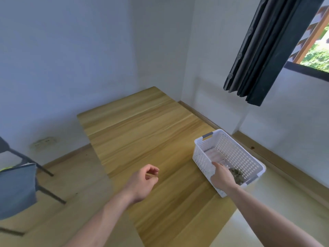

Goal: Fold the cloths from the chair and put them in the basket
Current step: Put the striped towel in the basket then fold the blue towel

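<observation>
Reaching into the basket (pixel 229 157), the right hand (pixel 222 176) hangs over its near wall with the index finger stretched toward the cloths inside. The other fingers drop behind the rim and are hidden, so whether they grip the dark cloth (pixel 235 174) below them cannot be told. That olive-grey cloth lies at the basket's near end, only partly seen past the hand. A pale pink cloth (pixel 215 155) lies further in, blurred through the white perforated walls; its fold cannot be made out.

The basket stands on the right edge of the table (pixel 142 132), its near corner close to the rim, with grey handles at both ends.

The left hand (pixel 144 180) hovers above the middle of the table, palm turned inward, fingers loosely curled with the thumb near the fingertips, holding nothing.

At the far left, cut off by the frame, stands the chair (pixel 26 168), its dark legs blurred. A blue-grey cloth (pixel 17 189) drapes over it, and a sliver of something yellow-green shows at the edge above it, too small to identify.

A dark curtain (pixel 263 56) hangs by the window at upper right.
</observation>
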A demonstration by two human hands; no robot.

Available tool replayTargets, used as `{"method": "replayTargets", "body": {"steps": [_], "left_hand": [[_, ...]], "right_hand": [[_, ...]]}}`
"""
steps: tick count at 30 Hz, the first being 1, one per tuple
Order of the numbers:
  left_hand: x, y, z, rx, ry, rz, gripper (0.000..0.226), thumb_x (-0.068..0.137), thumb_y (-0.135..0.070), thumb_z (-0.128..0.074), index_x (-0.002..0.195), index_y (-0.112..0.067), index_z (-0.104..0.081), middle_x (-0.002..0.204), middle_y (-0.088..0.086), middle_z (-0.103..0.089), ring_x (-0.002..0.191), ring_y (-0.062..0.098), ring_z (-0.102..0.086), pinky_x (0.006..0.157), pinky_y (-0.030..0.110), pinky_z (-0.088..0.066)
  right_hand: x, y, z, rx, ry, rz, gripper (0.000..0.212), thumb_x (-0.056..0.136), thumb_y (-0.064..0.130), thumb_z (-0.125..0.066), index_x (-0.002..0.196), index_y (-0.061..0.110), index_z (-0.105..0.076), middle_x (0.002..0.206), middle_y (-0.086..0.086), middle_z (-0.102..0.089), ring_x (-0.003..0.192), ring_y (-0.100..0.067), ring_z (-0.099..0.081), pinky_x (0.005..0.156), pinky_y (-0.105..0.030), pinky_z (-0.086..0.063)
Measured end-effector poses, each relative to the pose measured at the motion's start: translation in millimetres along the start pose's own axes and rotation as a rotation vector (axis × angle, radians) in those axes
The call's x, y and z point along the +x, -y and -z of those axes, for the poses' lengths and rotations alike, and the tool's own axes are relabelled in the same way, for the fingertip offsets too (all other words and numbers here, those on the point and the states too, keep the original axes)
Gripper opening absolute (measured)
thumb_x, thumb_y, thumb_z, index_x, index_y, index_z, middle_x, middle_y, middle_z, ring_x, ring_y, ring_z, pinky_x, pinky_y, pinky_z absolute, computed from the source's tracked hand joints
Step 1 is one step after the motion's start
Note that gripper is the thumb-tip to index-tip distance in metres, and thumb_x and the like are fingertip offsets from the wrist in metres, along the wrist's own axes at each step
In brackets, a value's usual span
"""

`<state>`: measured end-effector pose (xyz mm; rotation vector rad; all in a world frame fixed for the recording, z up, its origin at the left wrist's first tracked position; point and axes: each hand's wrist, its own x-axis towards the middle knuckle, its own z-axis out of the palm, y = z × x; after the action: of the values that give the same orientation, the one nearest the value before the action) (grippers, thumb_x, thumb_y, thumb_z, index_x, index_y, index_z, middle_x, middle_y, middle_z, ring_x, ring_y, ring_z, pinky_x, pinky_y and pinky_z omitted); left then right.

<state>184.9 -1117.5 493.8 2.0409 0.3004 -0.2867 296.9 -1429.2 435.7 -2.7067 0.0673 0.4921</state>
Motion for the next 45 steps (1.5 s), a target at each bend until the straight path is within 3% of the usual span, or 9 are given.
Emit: {"method": "replayTargets", "body": {"steps": [3, 7, 10, 15, 20, 30, 35, 40, 45], "left_hand": [[-59, 48, 51, 0.038, -0.033, -0.009, 0.018, 0.09, -0.024, -0.065, 0.105, -0.035, -0.065, 0.111, -0.017, -0.066, 0.099, 0.008, -0.064, 0.093, 0.033, -0.055], [-140, 110, 128, 0.197, -0.159, -0.001, 0.026, 0.095, -0.02, -0.065, 0.118, -0.03, -0.062, 0.118, -0.018, -0.062, 0.106, 0.001, -0.06, 0.08, 0.005, -0.041], [-186, 154, 184, 0.238, -0.245, 0.049, 0.028, 0.093, -0.022, -0.065, 0.119, -0.034, -0.062, 0.119, -0.02, -0.062, 0.106, 0.0, -0.06, 0.088, 0.019, -0.045], [-231, 217, 260, 0.23, -0.367, 0.138, 0.031, 0.089, -0.018, -0.066, 0.11, -0.04, -0.061, 0.116, -0.019, -0.065, 0.104, -0.001, -0.061, 0.09, 0.028, -0.049], [-256, 285, 329, 0.175, -0.407, 0.221, 0.035, 0.092, -0.023, -0.066, 0.118, -0.045, -0.057, 0.12, -0.018, -0.06, 0.113, 0.001, -0.057, 0.094, 0.035, -0.054], [-253, 400, 504, 0.21, -0.458, 0.389, 0.03, 0.095, -0.019, -0.064, 0.122, -0.033, -0.06, 0.12, -0.009, -0.055, 0.11, 0.007, -0.055, 0.074, 0.017, -0.043], [-264, 451, 583, 0.194, -0.508, 0.468, 0.029, 0.093, -0.019, -0.064, 0.121, -0.029, -0.064, 0.125, -0.006, -0.055, 0.108, 0.008, -0.058, 0.083, 0.023, -0.045], [-242, 498, 644, 0.195, -0.44, 0.472, 0.03, 0.093, -0.021, -0.063, 0.122, -0.029, -0.063, 0.128, -0.005, -0.052, 0.11, 0.009, -0.058, 0.081, 0.023, -0.046], [-201, 558, 707, 0.205, -0.327, 0.414, 0.028, 0.094, -0.022, -0.061, 0.12, -0.032, -0.062, 0.13, -0.005, -0.049, 0.112, 0.009, -0.056, 0.069, 0.017, -0.045]], "right_hand": [[-58, 76, -27, 0.071, -0.041, 0.136, 0.072, 0.089, -0.001, -0.053, 0.156, 0.019, -0.037, 0.158, -0.002, -0.04, 0.141, -0.025, -0.043, 0.103, -0.034, -0.045], [-144, 194, -88, 0.23, 0.034, 0.397, 0.06, 0.094, 0.005, -0.054, 0.15, 0.027, -0.046, 0.155, 0.008, -0.04, 0.142, -0.015, -0.04, 0.113, -0.029, -0.038], [-197, 268, -138, 0.333, 0.11, 0.528, 0.056, 0.095, 0.012, -0.058, 0.145, 0.035, -0.05, 0.15, 0.015, -0.044, 0.138, -0.01, -0.045, 0.113, -0.032, -0.042], [-238, 362, -191, 0.358, 0.22, 0.632, 0.055, 0.094, 0.016, -0.062, 0.143, 0.036, -0.051, 0.146, 0.019, -0.046, 0.132, -0.005, -0.048, 0.113, -0.031, -0.043], [-238, 451, -235, 0.341, 0.307, 0.664, 0.054, 0.095, 0.019, -0.063, 0.144, 0.036, -0.05, 0.138, 0.022, -0.045, 0.129, -0.006, -0.05, 0.109, -0.028, -0.046], [-212, 647, -348, 0.304, 0.45, 0.629, 0.053, 0.091, 0.011, -0.062, 0.141, 0.029, -0.054, 0.139, 0.002, -0.055, 0.128, -0.02, -0.055, 0.105, -0.034, -0.048], [-220, 742, -391, 0.289, 0.528, 0.662, 0.054, 0.091, 0.007, -0.059, 0.14, 0.028, -0.055, 0.141, 0.003, -0.052, 0.129, -0.017, -0.053, 0.103, -0.032, -0.049], [-218, 801, -429, 0.303, 0.498, 0.622, 0.049, 0.092, 0.014, -0.063, 0.139, 0.028, -0.056, 0.129, 0.009, -0.052, 0.127, -0.014, -0.053, 0.102, -0.028, -0.047], [-217, 843, -475, 0.351, 0.436, 0.506, 0.047, 0.093, 0.016, -0.064, 0.137, 0.029, -0.057, 0.129, 0.011, -0.052, 0.128, -0.014, -0.054, 0.102, -0.032, -0.05]]}}
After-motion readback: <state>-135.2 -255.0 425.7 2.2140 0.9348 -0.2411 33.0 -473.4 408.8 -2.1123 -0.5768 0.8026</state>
